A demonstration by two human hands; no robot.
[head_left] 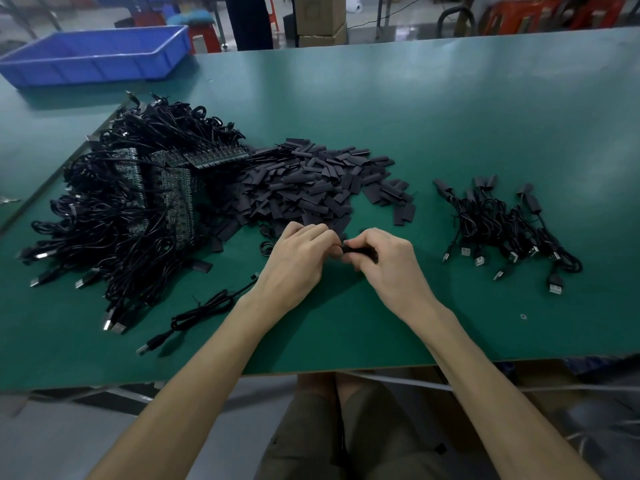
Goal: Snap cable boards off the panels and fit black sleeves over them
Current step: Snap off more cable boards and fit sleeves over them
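**Both hands on one sleeve, centre of table**

Nearest us, the green table (346, 341) edge, w/ both forearms reaching in over it. A loose cable (194, 315) lies at near left, USB plug toward us, its far end running under the left wrist.

Hands are together at centre. Right hand (384, 268) has fingers curled round a black sleeve (360, 252), held just above the tabletop. Left hand (298, 258) pinches at the sleeve's left end; we can't tell whether a board is inside, fingers hide it.

Just beyond the hands: the heap of loose sleeves (311, 181). Left of that, the big pile of panels w/ cables (138, 202). Right, well apart, a small bunch of sleeved cables (502, 223).

Far left corner: blue bin (93, 57). Beyond the table, cardboard boxes (320, 19).
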